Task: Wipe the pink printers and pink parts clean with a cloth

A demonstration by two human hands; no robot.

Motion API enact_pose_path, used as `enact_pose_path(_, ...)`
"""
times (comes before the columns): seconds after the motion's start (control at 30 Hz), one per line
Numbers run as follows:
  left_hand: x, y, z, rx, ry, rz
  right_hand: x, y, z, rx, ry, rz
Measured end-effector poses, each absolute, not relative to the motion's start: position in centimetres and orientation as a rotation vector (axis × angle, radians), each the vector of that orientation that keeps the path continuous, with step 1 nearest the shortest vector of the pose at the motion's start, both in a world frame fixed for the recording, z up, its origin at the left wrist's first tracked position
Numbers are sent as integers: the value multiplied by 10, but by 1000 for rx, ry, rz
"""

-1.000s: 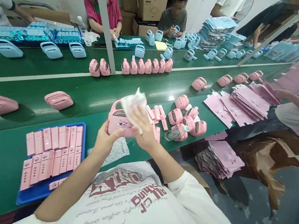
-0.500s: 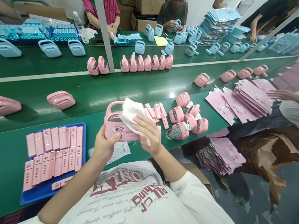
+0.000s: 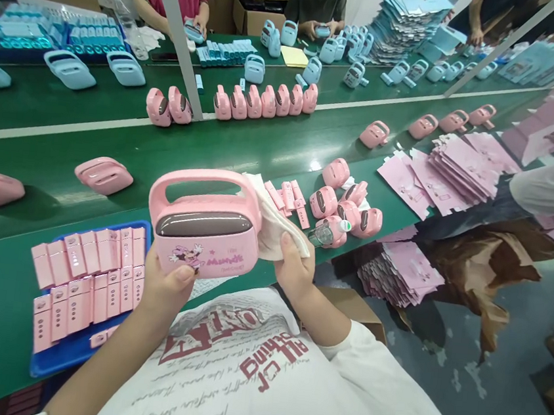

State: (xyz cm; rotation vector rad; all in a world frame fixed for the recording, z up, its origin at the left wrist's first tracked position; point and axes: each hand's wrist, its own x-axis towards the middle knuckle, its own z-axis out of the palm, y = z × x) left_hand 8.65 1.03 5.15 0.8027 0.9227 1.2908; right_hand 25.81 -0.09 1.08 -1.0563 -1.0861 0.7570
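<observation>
A pink device with a carry handle point(image 3: 206, 249) is held up in front of me, its dark oblong window and printed cartoon figure facing me. My left hand point(image 3: 167, 285) grips its lower left corner, thumb across the front. At its right side, my right hand point(image 3: 295, 262) is closed on a white cloth point(image 3: 274, 233), which touches the device's right edge. Behind the cloth lie several slim pink pieces point(image 3: 288, 199) on the green table. To their right, more pink handled devices point(image 3: 324, 202) cluster around a clear bottle with a green-and-white cap point(image 3: 326, 232).
Left of me, a blue tray point(image 3: 37, 366) holds rows of slim pink pieces. Pink devices stand along the green conveyor point(image 3: 203, 153). Flat pink cartons point(image 3: 458, 177) are stacked at right near another person's arm. Across the line, people handle blue devices point(image 3: 255, 68).
The device has come up closer to me and looks larger. My right hand and the cloth have shifted from its front face to its right side.
</observation>
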Motion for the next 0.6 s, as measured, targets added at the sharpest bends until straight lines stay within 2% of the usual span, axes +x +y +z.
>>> enact_pose_path(0.07,86,8,54,871,879,1337,283,6,8,-1183,-976,620)
enact_pose_path(0.17,84,6,57,898,859,1334,343,13,3,-1451,-783,127)
enact_pose_path(0.27,83,6,59,891,840,1339,405,9,-14,-1749,-997,-193)
enact_pose_path(0.4,83,6,59,889,820,1335,439,-2,-61,-1976,-1380,-173)
enact_pose_path(0.6,81,9,51,916,834,1337,438,-1,-102,-1899,-1343,-225)
